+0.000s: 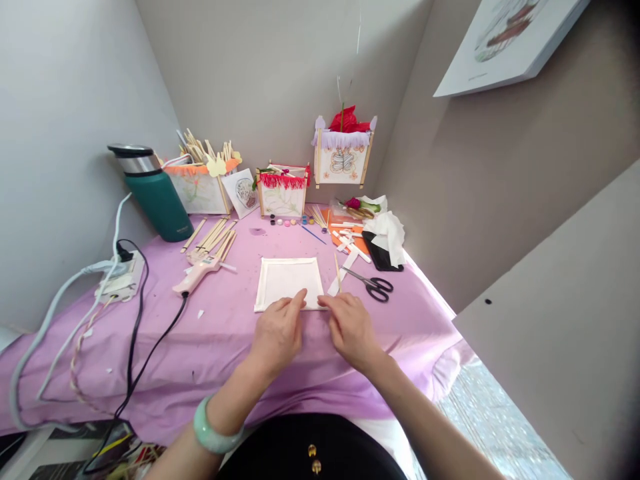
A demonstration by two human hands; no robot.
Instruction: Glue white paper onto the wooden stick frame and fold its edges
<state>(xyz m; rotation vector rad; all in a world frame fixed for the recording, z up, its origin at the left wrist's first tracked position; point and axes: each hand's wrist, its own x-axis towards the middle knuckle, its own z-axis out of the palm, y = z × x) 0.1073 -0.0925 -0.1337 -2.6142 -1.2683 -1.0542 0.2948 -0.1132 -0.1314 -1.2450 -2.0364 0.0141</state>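
Note:
A white square frame (290,262) with raised edges lies flat on the purple cloth, its near edge partly hidden by both hands. At its near left part is my left hand (281,328), thumb raised and fingers bent inward; whether it grips the edge is hidden. My right hand (350,327) is at the near right corner, index finger stretched toward the frame and the other fingers curled. Just beyond that hand stand a thin wooden stick (337,270) and a white paper strip (349,267). Black-handled scissors (377,288) lie to the right.
A pink glue gun (200,275), wooden sticks (214,235) and a leaning green bottle (159,203) are at left. Cords cross the left front. Decorated boxes (283,200) stand behind. A black phone-like object (383,253) and crumpled tissue (389,233) lie at right.

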